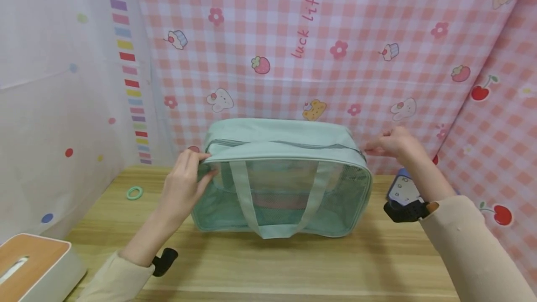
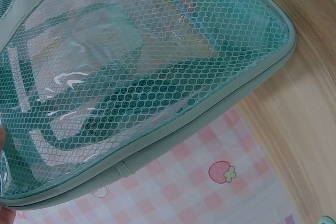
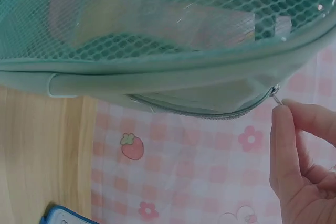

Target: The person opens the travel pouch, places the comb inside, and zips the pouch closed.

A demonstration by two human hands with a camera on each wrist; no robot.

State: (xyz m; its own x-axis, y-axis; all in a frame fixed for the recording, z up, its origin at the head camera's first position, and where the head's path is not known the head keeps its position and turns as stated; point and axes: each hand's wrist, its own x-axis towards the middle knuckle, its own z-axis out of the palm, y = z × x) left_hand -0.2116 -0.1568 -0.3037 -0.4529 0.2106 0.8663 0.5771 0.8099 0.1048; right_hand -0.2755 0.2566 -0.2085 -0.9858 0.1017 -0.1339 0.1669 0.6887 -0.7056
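Note:
A mint-green bag [image 1: 278,139] with mesh and clear panels stands upright on the wooden table, its front strap handle hanging down. At its upper left corner my left hand [image 1: 182,185] pinches the edge, thumb on the front and fingers over the top. My right hand [image 1: 392,143] is at the bag's right end. In the right wrist view, thumb and index finger pinch the small metal zipper pull [image 3: 277,97]. The zipper [image 3: 210,115] curves along the bag's top to that pull. Only fingertips of the left hand show in the left wrist view.
A green ring [image 1: 134,193] lies on the table to the left. A white box with a wooden lid [image 1: 39,257] stands at the front left. Behind the right wrist is a blue-framed numbered dial [image 1: 402,189], partly hidden. Pink checked cloth [image 1: 293,83] hangs behind the bag.

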